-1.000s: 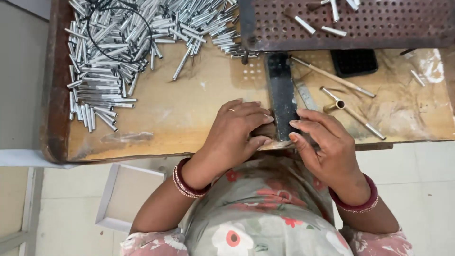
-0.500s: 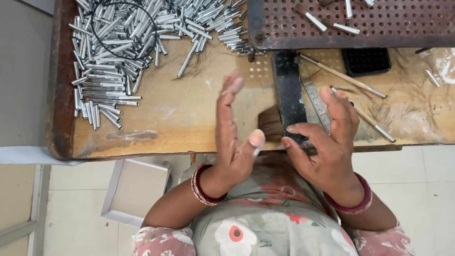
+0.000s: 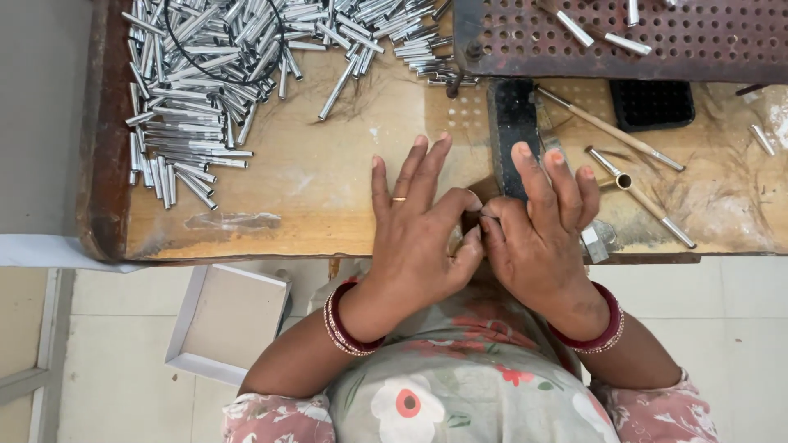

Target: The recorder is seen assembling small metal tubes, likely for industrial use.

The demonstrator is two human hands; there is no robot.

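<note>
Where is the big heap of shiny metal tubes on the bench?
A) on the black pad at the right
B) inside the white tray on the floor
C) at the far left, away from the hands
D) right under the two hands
C: the tubes lie piled at the far left of the bench, apart from the left hand and the right hand, which meet near its front edge.

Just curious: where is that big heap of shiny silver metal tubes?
The heap of shiny silver metal tubes lies on the wooden workbench at upper left, beyond the left hand.
</note>
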